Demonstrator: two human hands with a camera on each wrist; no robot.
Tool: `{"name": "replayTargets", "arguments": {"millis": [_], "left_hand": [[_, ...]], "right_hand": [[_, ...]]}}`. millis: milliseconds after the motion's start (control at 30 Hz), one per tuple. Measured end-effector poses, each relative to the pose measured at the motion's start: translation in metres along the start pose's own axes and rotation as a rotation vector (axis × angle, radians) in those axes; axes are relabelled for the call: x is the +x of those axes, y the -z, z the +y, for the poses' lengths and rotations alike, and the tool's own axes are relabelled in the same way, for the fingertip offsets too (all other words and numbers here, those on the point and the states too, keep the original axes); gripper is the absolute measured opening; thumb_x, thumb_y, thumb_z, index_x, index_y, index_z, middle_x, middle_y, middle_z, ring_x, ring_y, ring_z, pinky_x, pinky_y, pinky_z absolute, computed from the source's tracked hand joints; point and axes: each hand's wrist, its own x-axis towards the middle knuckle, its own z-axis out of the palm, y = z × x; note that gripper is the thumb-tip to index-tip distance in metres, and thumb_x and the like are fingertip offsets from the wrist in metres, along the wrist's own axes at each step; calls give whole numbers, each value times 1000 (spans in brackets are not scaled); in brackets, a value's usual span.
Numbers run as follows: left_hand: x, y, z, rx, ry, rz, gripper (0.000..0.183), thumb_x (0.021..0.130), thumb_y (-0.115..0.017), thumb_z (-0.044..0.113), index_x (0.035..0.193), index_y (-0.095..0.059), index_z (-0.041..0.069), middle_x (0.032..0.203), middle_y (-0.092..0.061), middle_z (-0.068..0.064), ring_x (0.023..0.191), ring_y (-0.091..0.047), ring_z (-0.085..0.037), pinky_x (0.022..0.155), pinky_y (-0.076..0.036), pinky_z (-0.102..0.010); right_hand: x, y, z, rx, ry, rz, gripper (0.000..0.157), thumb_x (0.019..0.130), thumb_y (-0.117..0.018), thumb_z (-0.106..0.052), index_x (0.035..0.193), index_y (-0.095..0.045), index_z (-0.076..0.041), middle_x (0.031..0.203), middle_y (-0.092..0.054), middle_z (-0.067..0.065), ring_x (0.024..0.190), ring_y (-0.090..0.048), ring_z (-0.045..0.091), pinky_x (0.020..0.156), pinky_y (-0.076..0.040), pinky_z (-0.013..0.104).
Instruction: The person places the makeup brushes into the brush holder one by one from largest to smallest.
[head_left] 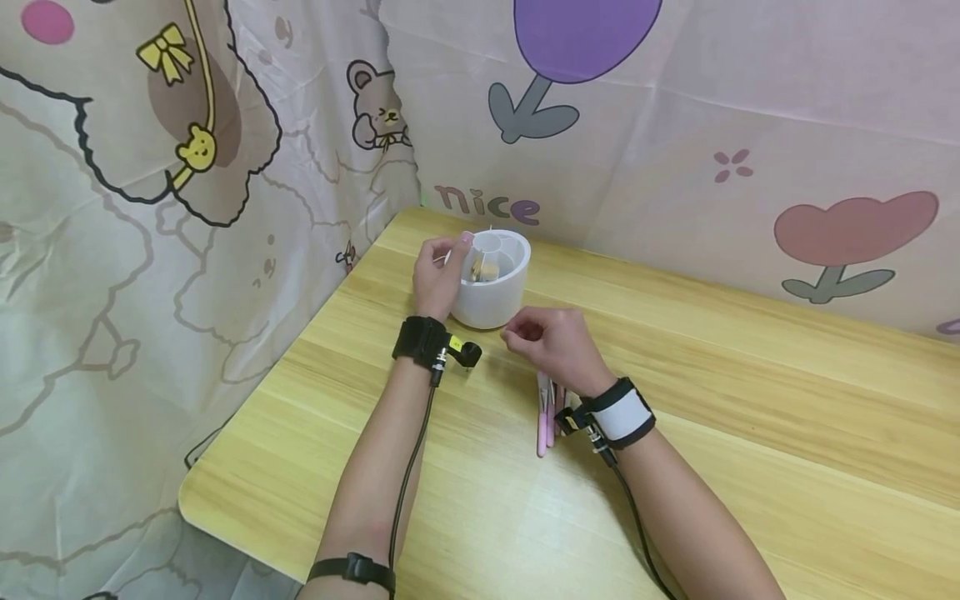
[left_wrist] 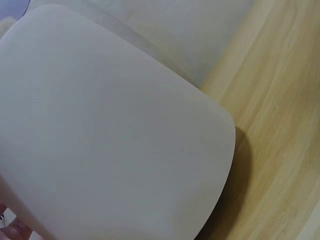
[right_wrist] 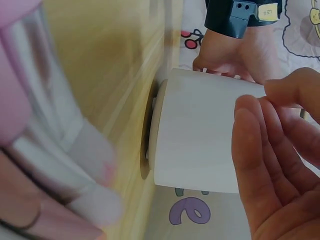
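Note:
A white round organizer [head_left: 491, 304] with inner dividers stands near the table's back left corner. My left hand [head_left: 437, 279] grips its rim from the left, thumb at the top edge. Small white bits show by those fingers in the right wrist view. Inside the organizer are short beige and gold-coloured items [head_left: 487, 271]. In front of it and to the right, my right hand [head_left: 558, 342] has curled fingers, thumb tip against the fingertips, nothing visible between them. The organizer's smooth wall [left_wrist: 110, 125] fills most of the left wrist view.
Several makeup brushes with pink handles [head_left: 542, 433] lie on the wooden table [head_left: 720, 517], partly hidden under my right hand and wrist. Patterned cloth [head_left: 660, 158] hangs behind the table and on its left side. Black cables run along both forearms.

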Motion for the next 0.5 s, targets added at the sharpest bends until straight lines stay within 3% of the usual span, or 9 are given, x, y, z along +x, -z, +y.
{"name": "replayTargets", "arguments": {"millis": [500], "left_hand": [[-1, 1, 1, 4, 9, 2, 66, 88, -66, 68, 129, -60, 16, 146, -60, -7, 137, -55, -27, 119, -43, -47]], "right_hand": [[-6, 9, -3, -109, -143, -212, 13, 92, -74, -19, 81, -75, -12, 70, -71, -1, 58, -57, 8, 55, -49, 22]]}}
